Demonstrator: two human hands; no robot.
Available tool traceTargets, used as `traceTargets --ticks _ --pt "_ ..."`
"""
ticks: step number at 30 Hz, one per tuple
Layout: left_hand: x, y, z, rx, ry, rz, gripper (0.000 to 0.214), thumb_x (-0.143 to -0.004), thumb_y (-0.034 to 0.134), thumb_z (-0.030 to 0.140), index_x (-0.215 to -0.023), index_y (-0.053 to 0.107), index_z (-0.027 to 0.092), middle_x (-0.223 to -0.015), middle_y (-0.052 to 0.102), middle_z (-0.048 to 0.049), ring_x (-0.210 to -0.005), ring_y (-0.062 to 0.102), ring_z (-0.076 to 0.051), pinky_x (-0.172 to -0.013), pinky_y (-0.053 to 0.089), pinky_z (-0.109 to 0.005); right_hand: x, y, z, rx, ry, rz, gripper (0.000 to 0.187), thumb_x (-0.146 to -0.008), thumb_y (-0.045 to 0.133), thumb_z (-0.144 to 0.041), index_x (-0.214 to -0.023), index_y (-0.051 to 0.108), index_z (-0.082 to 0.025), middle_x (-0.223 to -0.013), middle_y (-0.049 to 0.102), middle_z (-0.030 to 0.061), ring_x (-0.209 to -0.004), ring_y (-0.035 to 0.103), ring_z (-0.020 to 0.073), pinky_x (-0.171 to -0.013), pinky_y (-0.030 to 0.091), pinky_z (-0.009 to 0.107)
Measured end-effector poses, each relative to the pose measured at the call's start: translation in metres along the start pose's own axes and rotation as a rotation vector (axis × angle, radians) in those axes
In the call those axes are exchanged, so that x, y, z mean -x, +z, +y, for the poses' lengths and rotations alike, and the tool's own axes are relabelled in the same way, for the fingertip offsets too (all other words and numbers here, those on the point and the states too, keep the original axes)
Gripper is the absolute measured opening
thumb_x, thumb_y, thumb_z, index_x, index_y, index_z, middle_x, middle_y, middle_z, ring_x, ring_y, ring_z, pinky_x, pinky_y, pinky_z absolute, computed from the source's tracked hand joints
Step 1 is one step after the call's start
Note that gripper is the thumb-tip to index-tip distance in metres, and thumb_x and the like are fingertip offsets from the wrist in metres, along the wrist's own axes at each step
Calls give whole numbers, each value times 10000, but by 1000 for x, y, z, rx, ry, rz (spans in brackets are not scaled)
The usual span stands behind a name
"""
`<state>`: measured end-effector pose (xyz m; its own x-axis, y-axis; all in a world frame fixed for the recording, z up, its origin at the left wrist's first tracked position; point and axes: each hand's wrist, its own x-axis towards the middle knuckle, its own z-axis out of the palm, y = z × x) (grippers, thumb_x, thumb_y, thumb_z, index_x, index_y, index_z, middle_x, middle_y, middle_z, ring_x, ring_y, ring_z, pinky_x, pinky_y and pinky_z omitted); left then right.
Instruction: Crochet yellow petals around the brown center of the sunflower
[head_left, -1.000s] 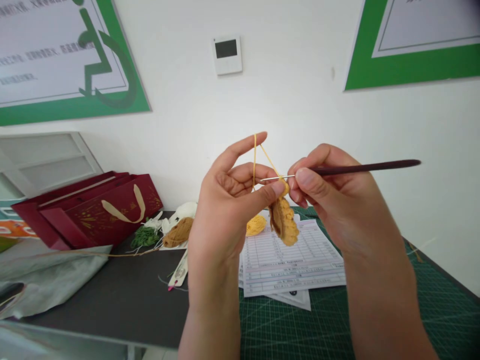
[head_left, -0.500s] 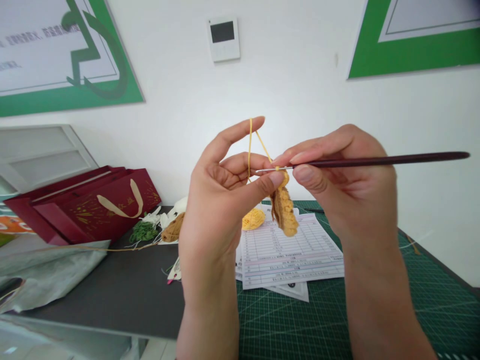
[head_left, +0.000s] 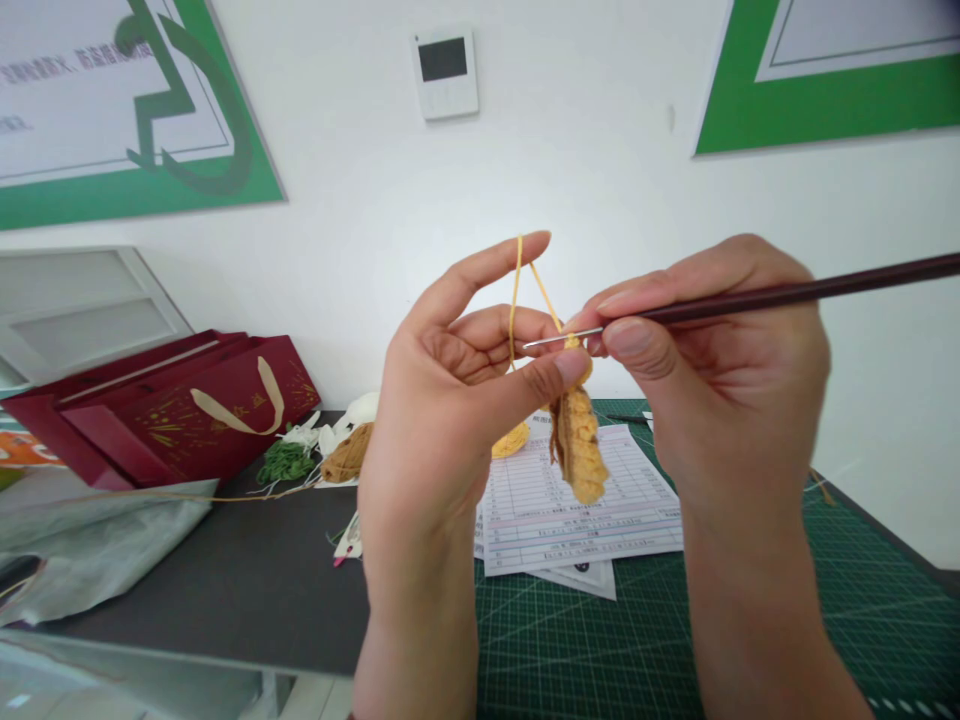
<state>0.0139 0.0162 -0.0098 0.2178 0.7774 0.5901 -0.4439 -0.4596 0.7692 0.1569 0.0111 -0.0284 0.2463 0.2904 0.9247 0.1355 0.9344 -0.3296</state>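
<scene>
Between the thumb and fingers of my left hand (head_left: 450, 400) is pinched the top of a crochet piece (head_left: 583, 450), yellow with a brown edge, which hangs down. Yellow yarn (head_left: 515, 300) loops over my raised left index finger and runs down to the stitches. My right hand (head_left: 720, 370) grips a crochet hook (head_left: 735, 303) with a dark handle, held like a pencil. Its thin metal tip passes through the top of the piece and points left, behind my left thumb's upper edge. A yellow yarn ball (head_left: 511, 440) lies behind my left hand, partly hidden.
Printed sheets (head_left: 585, 520) lie on a green cutting mat (head_left: 570, 650). To the left are green yarn (head_left: 287, 462), brown yarn (head_left: 347, 455) and a dark red paper bag (head_left: 225, 420) on the dark tabletop (head_left: 247, 590). A white wall (head_left: 585, 150) rises behind.
Both hands have shifted slightly right with the crochet piece. The hook has tilted, its handle end now higher and running out of view at the right.
</scene>
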Motion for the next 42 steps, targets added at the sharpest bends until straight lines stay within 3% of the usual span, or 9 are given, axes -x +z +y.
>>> traceTargets --ticks 6,14,24,35,42 --pt "3 -1 2 -29 -25 -16 568 -740 839 2 -1239 714 241 -810 753 0 -757 710 -164 -729 591 -271 0 0 -2 -66 81 14 126 -860 808 -149 -873 745 -257 -845 703 9 -744 681 184 -706 566 361" --pt "1 -4 3 -50 -54 -36 641 -760 868 80 -1332 608 207 -834 735 -19 -745 696 -183 -670 594 -298 4 3 -4 -131 189 16 80 -909 764 -179 -923 735 -253 -819 745 -3 -651 668 134 -571 536 286" --pt "4 -3 8 20 -137 1 625 -743 900 139 -1305 635 205 -829 716 -4 -779 687 -176 -717 549 -297 4 -5 6 -287 292 -58 22 -974 701 -260 -965 721 -258 -878 757 -19 -664 624 83 -611 522 223" --pt "2 -1 6 24 -127 41 612 -699 937 178 -1244 660 194 -753 702 17 -659 615 -125 -605 514 -243 -2 -2 5 -395 369 -42 131 -967 690 -363 -911 688 -244 -828 747 -6 -590 598 82 -592 506 216" --pt "4 6 11 27 -110 72 582 -728 920 163 -1244 654 190 -771 696 20 -761 628 -135 -715 522 -252 0 2 6 -414 377 -11 94 -968 680 -319 -917 695 -243 -849 748 16 -609 629 101 -593 542 231"
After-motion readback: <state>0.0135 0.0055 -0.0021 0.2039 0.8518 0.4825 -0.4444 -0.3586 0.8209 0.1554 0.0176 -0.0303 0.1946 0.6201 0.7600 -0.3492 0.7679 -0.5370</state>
